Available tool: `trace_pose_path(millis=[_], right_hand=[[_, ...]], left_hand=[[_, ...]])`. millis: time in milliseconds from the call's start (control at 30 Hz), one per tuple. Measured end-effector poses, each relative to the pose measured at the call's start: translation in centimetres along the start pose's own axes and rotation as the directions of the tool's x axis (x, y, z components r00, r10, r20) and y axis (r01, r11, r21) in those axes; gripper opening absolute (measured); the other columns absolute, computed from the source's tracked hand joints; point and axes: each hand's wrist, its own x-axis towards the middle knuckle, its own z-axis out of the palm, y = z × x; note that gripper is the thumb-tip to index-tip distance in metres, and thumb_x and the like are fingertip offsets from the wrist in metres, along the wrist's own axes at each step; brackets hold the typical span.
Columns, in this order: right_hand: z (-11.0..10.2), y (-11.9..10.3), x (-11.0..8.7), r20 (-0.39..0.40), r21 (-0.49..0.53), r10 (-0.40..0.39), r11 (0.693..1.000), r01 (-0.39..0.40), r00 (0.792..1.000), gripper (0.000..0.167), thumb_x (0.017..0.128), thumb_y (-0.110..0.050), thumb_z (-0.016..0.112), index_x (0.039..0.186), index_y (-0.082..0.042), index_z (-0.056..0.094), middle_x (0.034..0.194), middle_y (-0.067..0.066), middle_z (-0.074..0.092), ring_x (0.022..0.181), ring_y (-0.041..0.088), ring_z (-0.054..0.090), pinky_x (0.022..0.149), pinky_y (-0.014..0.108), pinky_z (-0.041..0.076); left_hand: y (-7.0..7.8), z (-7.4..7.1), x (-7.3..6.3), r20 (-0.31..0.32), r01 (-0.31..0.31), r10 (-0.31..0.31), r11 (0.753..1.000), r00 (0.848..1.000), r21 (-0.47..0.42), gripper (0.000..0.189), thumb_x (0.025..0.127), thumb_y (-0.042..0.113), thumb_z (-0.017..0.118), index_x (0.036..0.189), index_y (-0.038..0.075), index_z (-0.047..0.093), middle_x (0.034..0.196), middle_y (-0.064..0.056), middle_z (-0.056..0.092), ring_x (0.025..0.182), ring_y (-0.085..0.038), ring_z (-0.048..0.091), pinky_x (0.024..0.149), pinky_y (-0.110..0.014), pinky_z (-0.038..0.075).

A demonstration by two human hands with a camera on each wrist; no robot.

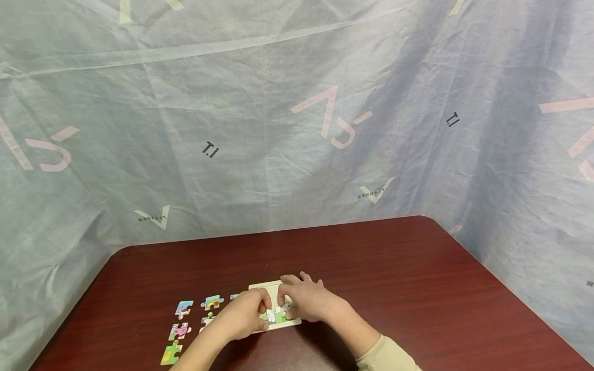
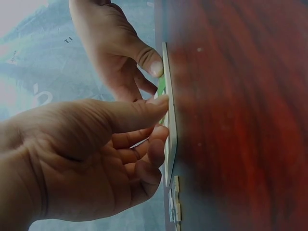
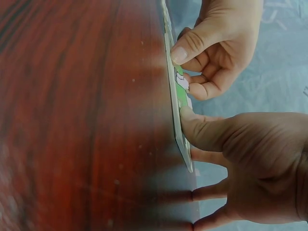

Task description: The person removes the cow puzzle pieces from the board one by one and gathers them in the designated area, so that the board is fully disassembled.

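A shallow, pale puzzle tray (image 1: 264,284) lies on the table with both hands over it. Along its near side sit green and white jigsaw pieces (image 1: 279,316), partly covered by fingers. My left hand (image 1: 243,312) is at the tray's left part, its thumb and bent index finger pinching a piece against the tray. On the right, my right hand (image 1: 312,300) has thumb and bent index finger on another piece, while its other fingers spread past the tray's far side. A green piece (image 3: 182,96) shows between the two thumbs in the right wrist view.
Several loose jigsaw pieces (image 1: 179,331) lie in rough columns left of the tray, some hidden behind the left forearm. The dark red table (image 1: 394,288) extends to the right. A grey printed cloth (image 1: 260,170) hangs behind the table's far edge.
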Motion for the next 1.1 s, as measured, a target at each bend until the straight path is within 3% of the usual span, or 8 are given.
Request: trace_pose_path(millis=[200, 467, 633, 833, 1100], right_hand=[[-0.13, 0.24, -0.08, -0.011, -0.002, 0.005, 1.0, -0.005, 1.0, 0.025, 0.084, -0.025, 0.082, 0.094, -0.029, 0.06, 0.153, 0.0, 0.045, 0.137, 0.048, 0.04, 0.095, 0.072, 0.04], [-0.27, 0.63, -0.21, -0.054, -0.033, -0.013, 0.999, 0.011, 0.998, 0.049, 0.08, -0.03, 0.086, 0.121, -0.021, 0.06, 0.149, -0.001, 0.05, 0.134, 0.043, 0.047, 0.093, 0.064, 0.047], [-0.45, 0.56, -0.25, -0.044, -0.037, 0.004, 0.999, -0.005, 0.999, 0.059, 0.08, -0.032, 0.086, 0.131, -0.016, 0.06, 0.151, 0.005, 0.048, 0.135, 0.042, 0.046, 0.098, 0.06, 0.046], [-0.5, 0.39, -0.31, -0.041, -0.037, 0.009, 0.999, -0.011, 0.999, 0.061, 0.08, -0.033, 0.087, 0.132, -0.015, 0.061, 0.151, 0.008, 0.048, 0.136, 0.041, 0.046, 0.101, 0.058, 0.044], [-0.47, 0.4, -0.29, -0.05, -0.041, 0.004, 0.999, -0.006, 0.999, 0.062, 0.079, -0.034, 0.087, 0.132, -0.016, 0.061, 0.15, 0.008, 0.049, 0.136, 0.041, 0.046, 0.097, 0.06, 0.046]], left_hand=[[-0.09, 0.08, 0.06, -0.005, -0.007, 0.007, 1.0, 1.0, 0.003, 0.035, 0.076, -0.002, 0.085, 0.09, 0.011, 0.055, 0.08, -0.001, 0.05, 0.069, -0.014, 0.046, 0.063, -0.032, 0.041], [-0.16, 0.24, 0.05, -0.023, -0.015, 0.015, 1.0, 1.0, 0.008, 0.037, 0.074, -0.002, 0.085, 0.088, 0.011, 0.054, 0.079, 0.0, 0.05, 0.068, -0.013, 0.045, 0.063, -0.031, 0.04], [-0.15, 0.25, 0.07, -0.024, -0.019, 0.019, 1.0, 1.0, 0.01, 0.037, 0.074, -0.003, 0.085, 0.088, 0.011, 0.054, 0.079, 0.0, 0.049, 0.068, -0.013, 0.045, 0.063, -0.031, 0.04], [-0.02, 0.15, 0.06, -0.032, -0.016, 0.016, 1.0, 0.999, 0.004, 0.035, 0.073, -0.004, 0.085, 0.086, 0.011, 0.055, 0.078, 0.001, 0.051, 0.068, -0.012, 0.046, 0.063, -0.03, 0.041], [-0.01, 0.02, 0.14, -0.074, -0.024, 0.017, 0.995, 0.997, -0.097, 0.028, 0.075, -0.006, 0.082, 0.08, 0.01, 0.059, 0.072, 0.003, 0.055, 0.066, -0.012, 0.05, 0.058, -0.027, 0.043]])
